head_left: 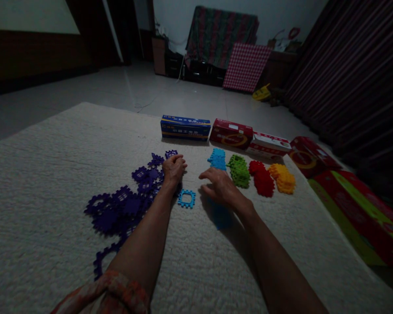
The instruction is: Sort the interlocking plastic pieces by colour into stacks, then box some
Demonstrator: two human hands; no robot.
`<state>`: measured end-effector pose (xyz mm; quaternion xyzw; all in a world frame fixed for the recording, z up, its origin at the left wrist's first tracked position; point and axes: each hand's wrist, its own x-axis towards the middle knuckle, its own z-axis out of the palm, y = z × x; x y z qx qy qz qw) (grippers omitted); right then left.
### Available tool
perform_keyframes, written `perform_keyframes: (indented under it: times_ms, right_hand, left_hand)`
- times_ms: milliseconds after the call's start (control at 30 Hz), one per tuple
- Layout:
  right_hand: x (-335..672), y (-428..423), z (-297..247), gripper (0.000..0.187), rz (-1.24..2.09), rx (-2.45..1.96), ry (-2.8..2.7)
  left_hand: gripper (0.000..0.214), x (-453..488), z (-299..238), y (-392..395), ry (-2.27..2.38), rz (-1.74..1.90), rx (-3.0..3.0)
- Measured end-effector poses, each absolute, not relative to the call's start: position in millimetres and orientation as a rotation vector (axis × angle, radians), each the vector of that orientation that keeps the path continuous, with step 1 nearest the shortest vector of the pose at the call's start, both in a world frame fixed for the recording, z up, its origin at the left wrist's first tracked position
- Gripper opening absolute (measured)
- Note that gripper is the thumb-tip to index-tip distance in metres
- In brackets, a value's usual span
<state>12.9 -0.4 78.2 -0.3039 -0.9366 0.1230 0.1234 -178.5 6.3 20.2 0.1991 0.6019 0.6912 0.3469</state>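
My left hand (174, 169) is closed with its fingers curled, at the right edge of a spread of purple interlocking plastic pieces (131, 206). Whatever it may hold is hidden under the fingers. A single light-blue square frame piece (186, 199) lies flat just below it. My right hand (220, 186) hovers with thumb and fingers apart and nothing seen between them. Beyond it sits a light-blue pile of pieces (218, 158); another blue piece (223, 218) lies in the shadow under my right wrist. Green pieces (239, 171) are stacked to its right.
Farther right are piles of red pieces (262, 179) and yellow pieces (282, 178). A blue box (185, 129), a dark red box (231, 133) and a white-and-red box (269, 145) line the far side of the pale quilted mat (52, 157). A large red-and-green box (360, 213) stands along the right edge.
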Motion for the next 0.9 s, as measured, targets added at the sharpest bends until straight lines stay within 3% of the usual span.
perform_keyframes:
  times_ms: [200,333,633,900]
  right_hand:
    - [-5,-27,78,0.018,0.516,-0.808,-2.862]
    - [-7,-33,83,0.023,0.564,-0.739,-2.91]
    - [-11,-40,74,0.009,0.398,-0.722,-3.009]
    - [-3,-27,88,0.016,0.508,-0.79,-2.891]
  left_hand:
    - [0.028,-177,25,5,1.529,1.813,0.483]
    - [0.027,-177,27,4,1.537,1.816,0.466]
    - [0.022,-187,38,2,1.484,1.815,0.297]
    - [0.02,-184,38,2,1.492,1.809,0.317]
